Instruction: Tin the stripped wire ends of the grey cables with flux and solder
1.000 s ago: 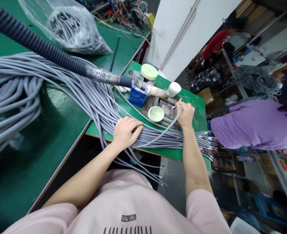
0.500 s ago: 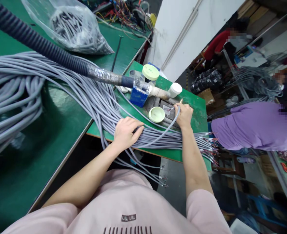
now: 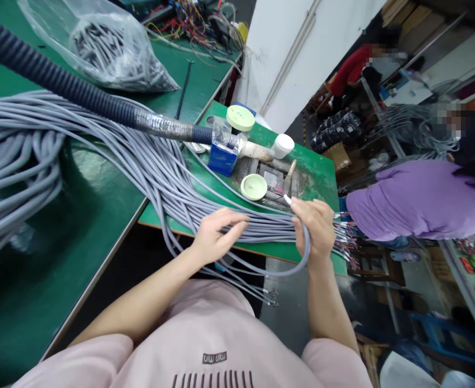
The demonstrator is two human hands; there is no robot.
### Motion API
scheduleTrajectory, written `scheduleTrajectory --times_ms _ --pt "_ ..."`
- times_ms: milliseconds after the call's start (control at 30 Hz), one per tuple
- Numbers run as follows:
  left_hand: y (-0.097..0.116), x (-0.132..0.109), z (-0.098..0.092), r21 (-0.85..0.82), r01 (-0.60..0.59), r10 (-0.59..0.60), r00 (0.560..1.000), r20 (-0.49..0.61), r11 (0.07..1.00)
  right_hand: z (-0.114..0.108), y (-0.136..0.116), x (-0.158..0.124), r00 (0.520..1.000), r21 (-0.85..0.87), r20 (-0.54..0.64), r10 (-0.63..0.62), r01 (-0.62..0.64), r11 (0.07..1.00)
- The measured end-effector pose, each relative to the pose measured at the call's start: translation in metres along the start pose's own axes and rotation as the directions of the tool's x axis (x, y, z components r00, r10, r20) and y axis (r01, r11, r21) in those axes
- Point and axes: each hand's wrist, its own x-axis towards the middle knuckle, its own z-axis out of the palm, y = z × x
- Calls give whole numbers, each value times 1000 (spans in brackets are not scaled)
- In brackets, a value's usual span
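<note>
My right hand (image 3: 317, 226) is closed around a grey cable (image 3: 286, 273) near its end. The cable's white-sleeved tip and thin coloured wires (image 3: 278, 189) point toward a pale green shallow cup (image 3: 254, 187). From that hand the cable loops down past the front edge of the bench. My left hand (image 3: 221, 231) is over the bundle of grey cables (image 3: 262, 226), thumb and fingers apart; whether it touches them I cannot tell. Behind the cup are a dark, stained work block (image 3: 270, 175) and a slim pale-handled tool (image 3: 291, 173).
A ribbed black hose (image 3: 100, 99) crosses above the cables to a blue box (image 3: 222, 157). Nearby stand a white tub (image 3: 283, 144) and a green-lidded jar (image 3: 241, 117). Behind lies a plastic bag (image 3: 116, 56) of grey pieces. Two co-workers (image 3: 415, 199) (image 3: 353, 67) are at the right.
My right hand has drawn back from the work block toward me, bringing the cable end with it, and the cable now loops lower. My left hand has shifted slightly right and toward me.
</note>
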Motion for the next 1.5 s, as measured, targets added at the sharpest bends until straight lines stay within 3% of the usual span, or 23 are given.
scheduleTrajectory --times_ms 67,167,300,500,1067,1500 --pt "14 -5 9 -137 152 -125 974 188 979 -5 -14 -11 998 25 28 -59 58 998" --pt "23 -11 21 -275 381 -268 889 371 883 -8 -34 -26 986 47 98 -134 130 990" --pt "18 -13 27 -353 565 -413 808 421 746 -9 -58 -39 954 83 188 -234 222 972" --pt "16 -10 25 -402 688 -516 722 460 604 -8 -75 -46 920 95 267 -287 271 958" --pt "27 -12 23 -406 652 -402 735 547 640 -13 -80 -58 959 54 233 -164 155 986" --pt "28 -14 28 -428 678 -420 720 553 598 -10 -81 -62 985 148 145 -91 69 987"
